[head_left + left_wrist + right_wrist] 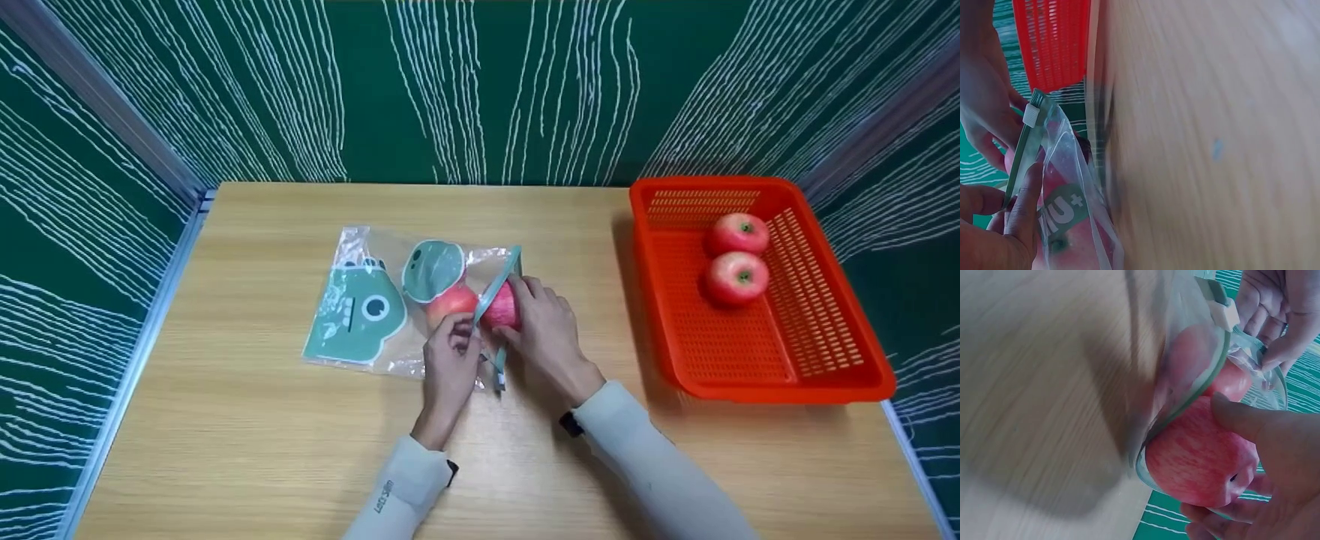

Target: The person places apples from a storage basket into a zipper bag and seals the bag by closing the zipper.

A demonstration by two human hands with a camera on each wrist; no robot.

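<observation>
Red apple (1202, 455) sits in the mouth of a clear slider bag (358, 319), gripped between the right hand's (546, 322) thumb and fingers; the left hand (451, 360) pinches the bag's rim. Other apples (452, 304) lie inside, on the wooden table (225, 450), left of an orange-red basket (787, 394).

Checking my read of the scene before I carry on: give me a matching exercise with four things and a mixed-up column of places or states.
Things:
1. Left hand
2. Right hand
3. Basket
4. Slider

Places or states:
A. Right of the bag, with two apples inside
B. White, on the green strip
C. Holding an apple at the bag's opening
D. Pinching the bag's edge

Pairs: 1-D, 2-C, 3-A, 4-B
</observation>
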